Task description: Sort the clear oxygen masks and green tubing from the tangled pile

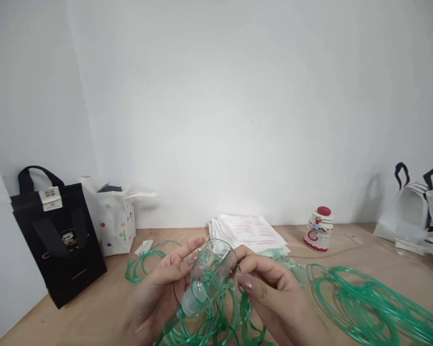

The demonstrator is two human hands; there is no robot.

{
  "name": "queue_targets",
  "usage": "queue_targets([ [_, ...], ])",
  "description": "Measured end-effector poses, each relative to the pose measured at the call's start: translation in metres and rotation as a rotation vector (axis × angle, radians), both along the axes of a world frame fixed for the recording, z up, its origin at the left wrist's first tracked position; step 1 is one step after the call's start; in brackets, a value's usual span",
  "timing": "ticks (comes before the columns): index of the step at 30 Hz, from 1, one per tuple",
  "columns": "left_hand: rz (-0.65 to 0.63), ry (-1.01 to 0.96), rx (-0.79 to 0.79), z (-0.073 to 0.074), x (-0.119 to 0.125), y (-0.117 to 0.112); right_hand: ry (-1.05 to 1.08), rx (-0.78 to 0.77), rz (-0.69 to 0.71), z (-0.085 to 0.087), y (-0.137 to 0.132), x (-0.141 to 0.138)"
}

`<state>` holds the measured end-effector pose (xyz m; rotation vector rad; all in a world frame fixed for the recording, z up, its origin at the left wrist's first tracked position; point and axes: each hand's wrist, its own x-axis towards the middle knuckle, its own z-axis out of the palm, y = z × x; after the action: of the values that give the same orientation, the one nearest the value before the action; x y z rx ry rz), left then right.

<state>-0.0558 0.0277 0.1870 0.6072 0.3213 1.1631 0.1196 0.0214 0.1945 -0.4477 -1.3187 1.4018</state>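
Observation:
My left hand (160, 286) is wrapped round the left side of a clear oxygen mask (213, 257), its thumb along the shell. A frosted connector (193, 300) at the mask's lower end joins green tubing (169, 327) that runs down past my left palm. At the mask's right edge my right hand (276, 288) is closed, thumb against index finger, on a thin green elastic strap (244, 310). Part of the strap hangs below the fingers. Coils of tubing lie under the mask, partly hidden by my hands.
Loose green tubing coils (368, 298) spread over the table's right side, with a smaller coil (133, 269) at left. Behind my hands lie white printed packages (252, 228). A black bag (63, 245), a dotted white bag (117, 221), a red-topped jar (319, 230) and a white bag (411, 211) stand near the wall.

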Motion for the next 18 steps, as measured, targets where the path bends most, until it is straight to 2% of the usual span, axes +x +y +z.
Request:
queue_targets([
  [5,0.013,-0.043,-0.084,-0.0037,-0.0020,0.0059,0.059,-0.068,0.048,0.0022,0.0018,0.0028],
  [12,0.049,-0.009,-0.065,-0.0056,-0.0006,0.0073,0.056,-0.139,0.085,0.0031,-0.0007,0.0038],
  [18,0.207,0.168,-0.050,-0.0028,0.0000,0.0058,-0.085,-0.160,0.049,0.0017,-0.0004,0.0037],
])
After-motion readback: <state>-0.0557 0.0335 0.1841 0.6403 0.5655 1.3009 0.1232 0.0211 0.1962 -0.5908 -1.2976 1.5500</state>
